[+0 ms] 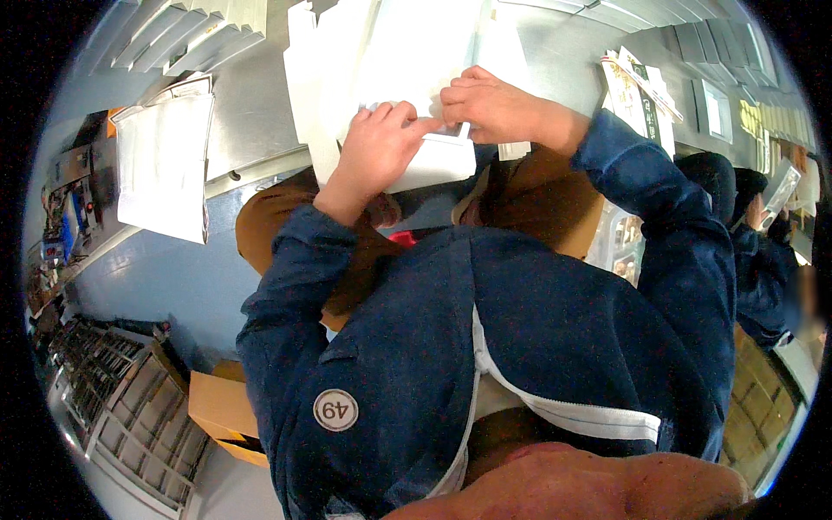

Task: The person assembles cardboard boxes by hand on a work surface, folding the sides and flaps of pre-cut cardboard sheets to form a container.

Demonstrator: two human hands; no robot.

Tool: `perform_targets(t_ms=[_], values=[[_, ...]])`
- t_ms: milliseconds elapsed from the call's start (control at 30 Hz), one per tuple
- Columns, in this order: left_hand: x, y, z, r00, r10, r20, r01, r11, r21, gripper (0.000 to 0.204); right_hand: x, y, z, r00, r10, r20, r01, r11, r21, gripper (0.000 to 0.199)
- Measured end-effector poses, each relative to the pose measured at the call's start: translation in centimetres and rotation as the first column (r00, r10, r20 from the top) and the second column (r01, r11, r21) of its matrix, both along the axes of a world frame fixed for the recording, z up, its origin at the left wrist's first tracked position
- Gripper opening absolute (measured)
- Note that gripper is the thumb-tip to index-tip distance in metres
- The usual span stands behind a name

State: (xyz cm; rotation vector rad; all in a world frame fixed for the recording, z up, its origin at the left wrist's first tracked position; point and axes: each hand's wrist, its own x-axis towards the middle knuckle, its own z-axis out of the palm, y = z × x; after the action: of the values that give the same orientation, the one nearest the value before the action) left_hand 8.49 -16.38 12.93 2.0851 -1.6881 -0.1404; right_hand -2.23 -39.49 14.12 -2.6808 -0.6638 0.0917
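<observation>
Far left: a rack of grey trays low down, and an open cardboard carton beside it on the floor. Upper left: a stack of white sheets lying at the edge of the grey metal surface. Centre: left hand, fingers curled, forefinger stretched toward the right, pressing on the top edge of a white folded box held just above the lap at the near edge of the surface. Behind it, a pile of flat white box blanks on the surface. Right hand, fingers bent down, pinching the same box at its upper rim, fingertips touching the left forefinger. Right: printed cartons standing on the surface. Far right: another person in a dark jacket.
</observation>
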Motion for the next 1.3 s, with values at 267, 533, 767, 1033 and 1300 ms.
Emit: perform_targets(t_ms=[267,533,767,1033,1300], values=[[0.5,0.0,-1.3,0.994,-0.083,0.067,0.08,0.995,0.051,0.021,-0.3,0.7,-0.1,0.996,0.014,-0.093,-0.001,0.991,0.135,0.032],[0.1,0.3,-0.9,0.999,-0.045,0.014,0.043,0.996,0.084,0.025,-1.6,2.4,1.9,0.981,-0.181,0.072,0.189,0.973,-0.132,0.029],[-0.2,0.3,-1.6,0.998,-0.058,0.016,0.057,0.998,0.01,0.025,-3.6,4.5,1.2,0.953,-0.2,0.226,0.261,0.923,-0.285,0.022],[-2.1,-0.1,-1.5,0.998,0.019,0.068,-0.02,1.0,0.015,0.021,-3.2,7.8,-0.1,0.897,-0.312,0.312,0.403,0.867,-0.294,0.01],[-2.3,1.7,5.7,0.987,-0.079,-0.139,0.096,0.988,0.121,0.06,-5.0,0.3,2.4,0.944,-0.125,0.305,0.22,0.928,-0.3,0.011]])
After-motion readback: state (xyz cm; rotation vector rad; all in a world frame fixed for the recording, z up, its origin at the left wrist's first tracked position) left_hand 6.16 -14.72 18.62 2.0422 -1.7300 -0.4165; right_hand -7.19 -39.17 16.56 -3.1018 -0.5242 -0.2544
